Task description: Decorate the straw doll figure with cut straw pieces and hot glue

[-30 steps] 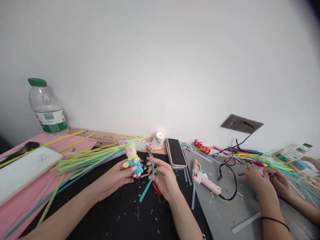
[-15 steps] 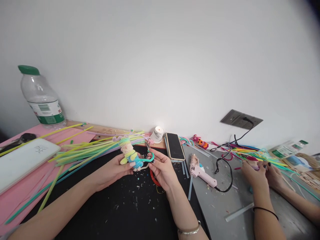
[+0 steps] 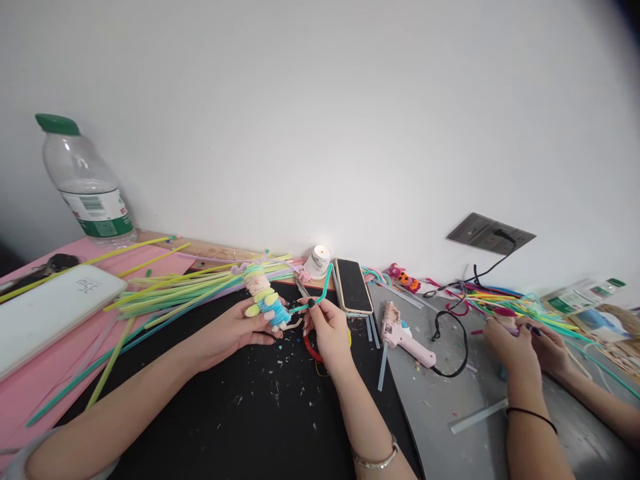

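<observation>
My left hand is closed around a small fuzzy figure wound from pastel pipe cleaners, yellow, pink and blue, and holds it just above the black mat. My right hand pinches a teal pipe cleaner that runs from the figure's blue lower part and bends up and to the right. Under my right hand lies a red ring-shaped thing, partly hidden.
A pile of long pipe cleaners lies left of the figure. Behind are a lit candle, a phone, a pink glue gun with black cord, a bottle and a white slab. Another person's hands work at the right.
The teal pipe cleaner hung down from my right hand, was curled against the figure, and now its free end points up and right. Both hands rose slightly toward the wall.
</observation>
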`<action>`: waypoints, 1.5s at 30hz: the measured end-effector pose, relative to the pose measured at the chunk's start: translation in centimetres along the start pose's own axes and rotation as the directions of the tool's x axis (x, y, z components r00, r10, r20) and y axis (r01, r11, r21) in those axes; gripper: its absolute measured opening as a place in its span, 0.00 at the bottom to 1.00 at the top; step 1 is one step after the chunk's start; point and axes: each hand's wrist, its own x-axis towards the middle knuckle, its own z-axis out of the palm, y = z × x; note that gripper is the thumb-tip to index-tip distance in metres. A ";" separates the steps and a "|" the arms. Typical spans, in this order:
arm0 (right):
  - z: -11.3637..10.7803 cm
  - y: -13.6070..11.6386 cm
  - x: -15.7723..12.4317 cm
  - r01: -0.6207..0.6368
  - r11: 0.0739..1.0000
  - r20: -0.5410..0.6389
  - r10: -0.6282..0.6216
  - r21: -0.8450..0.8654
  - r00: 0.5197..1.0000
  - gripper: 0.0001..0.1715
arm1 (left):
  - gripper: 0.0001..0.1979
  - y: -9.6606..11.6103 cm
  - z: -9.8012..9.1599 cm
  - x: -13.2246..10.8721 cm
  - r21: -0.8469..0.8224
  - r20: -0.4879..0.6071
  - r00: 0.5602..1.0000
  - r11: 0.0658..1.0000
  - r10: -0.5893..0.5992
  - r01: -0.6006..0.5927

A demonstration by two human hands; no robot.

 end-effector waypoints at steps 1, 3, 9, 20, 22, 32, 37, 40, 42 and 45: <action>0.0 0.0 0.0 0.006 1.000 0.016 -0.006 -0.025 1.000 0.17 | 0.13 0.0 0.0 0.0 0.001 -0.011 1.000 1.000 -0.003 0.003; 0.1 0.2 0.0 0.026 0.998 0.063 -0.022 -0.064 0.998 0.15 | 0.13 0.0 0.0 -0.1 -0.003 -0.028 1.000 1.000 0.000 0.000; 0.3 0.8 -0.1 -0.018 0.999 0.148 0.023 -0.036 0.989 0.14 | 0.11 0.0 0.2 -0.2 -0.017 0.039 0.999 0.999 -0.031 0.031; 0.3 -0.1 -0.2 0.040 0.992 0.053 -0.034 -0.116 0.998 0.11 | 0.14 0.1 0.1 0.3 0.351 -0.046 0.995 0.934 0.094 -0.072; 0.3 -0.3 -0.3 0.070 0.987 -0.008 -0.072 -0.142 0.997 0.12 | 0.13 0.3 0.1 0.3 0.463 -0.056 0.990 0.882 0.131 -0.091; 0.2 1.0 -0.4 0.131 0.973 -0.011 -0.135 -0.189 0.991 0.12 | 0.11 0.6 0.3 0.5 0.526 -0.058 0.977 0.838 0.207 -0.146; 0.6 0.9 -0.3 0.045 0.997 0.057 -0.041 -0.066 0.998 0.05 | 0.12 0.7 0.5 0.4 0.533 -0.057 0.977 0.834 0.207 -0.146; 0.8 0.6 -0.2 0.030 0.999 0.059 -0.031 0.016 0.998 0.03 | 0.12 0.8 0.6 0.3 0.538 -0.054 0.974 0.828 0.219 -0.157; 0.8 0.5 -0.1 0.022 0.999 0.058 -0.024 0.039 0.998 0.03 | 0.12 0.8 0.6 0.3 0.538 -0.055 0.973 0.828 0.223 -0.159; 0.8 0.5 -0.1 -0.009 0.998 0.056 0.006 0.067 0.998 0.05 | 0.12 0.7 0.5 0.3 0.528 -0.061 0.972 0.834 0.226 -0.160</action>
